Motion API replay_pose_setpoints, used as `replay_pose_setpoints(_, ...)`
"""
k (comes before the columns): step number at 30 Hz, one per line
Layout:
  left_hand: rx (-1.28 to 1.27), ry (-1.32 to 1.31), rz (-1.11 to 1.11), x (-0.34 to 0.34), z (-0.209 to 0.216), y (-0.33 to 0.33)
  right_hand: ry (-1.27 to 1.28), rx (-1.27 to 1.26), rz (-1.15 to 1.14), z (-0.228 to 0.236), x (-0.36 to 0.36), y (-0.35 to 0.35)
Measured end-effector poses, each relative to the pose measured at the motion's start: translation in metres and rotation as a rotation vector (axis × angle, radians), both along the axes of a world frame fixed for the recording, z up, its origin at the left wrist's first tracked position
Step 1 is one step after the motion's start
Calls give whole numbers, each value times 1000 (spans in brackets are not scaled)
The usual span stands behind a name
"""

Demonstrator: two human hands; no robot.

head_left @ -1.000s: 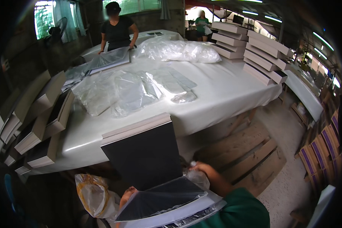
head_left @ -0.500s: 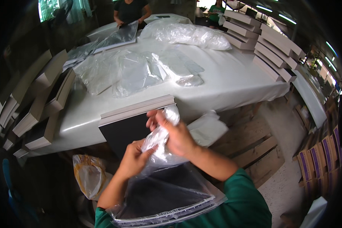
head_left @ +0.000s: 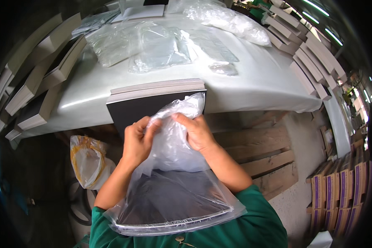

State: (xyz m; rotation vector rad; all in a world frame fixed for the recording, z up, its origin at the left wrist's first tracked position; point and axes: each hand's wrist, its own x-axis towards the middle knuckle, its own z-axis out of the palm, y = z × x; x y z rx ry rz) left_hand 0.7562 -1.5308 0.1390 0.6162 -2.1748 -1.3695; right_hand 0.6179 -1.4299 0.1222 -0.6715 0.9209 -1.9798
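Left hand (head_left: 137, 138) and right hand (head_left: 199, 133), equally near, pinch the plastic (head_left: 169, 142) in their fingers; its length runs from the person toward the black stack (head_left: 130, 111).

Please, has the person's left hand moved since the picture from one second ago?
Yes. Judged against the white table, the left hand has moved forward, closer to the near edge; it now holds crumpled clear plastic.
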Motion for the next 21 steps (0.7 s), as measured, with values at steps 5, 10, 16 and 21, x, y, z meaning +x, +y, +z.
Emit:
replay_pose_setpoints(5, 200, 364, 108, -9, 3, 9, -135, -73, 159, 6, 3, -3)
replay_pose_setpoints(10, 179, 397, 20, -8, 0, 1, -95, 0, 70, 3, 1, -5)
replay_pose_setpoints(16, -21, 351, 20, -7, 0, -4, -4, 24, 33, 8, 3, 0)
replay_pose_setpoints(21, -55, 331, 62, -7, 8, -2, -281, -27, 235, 10, 7, 4)
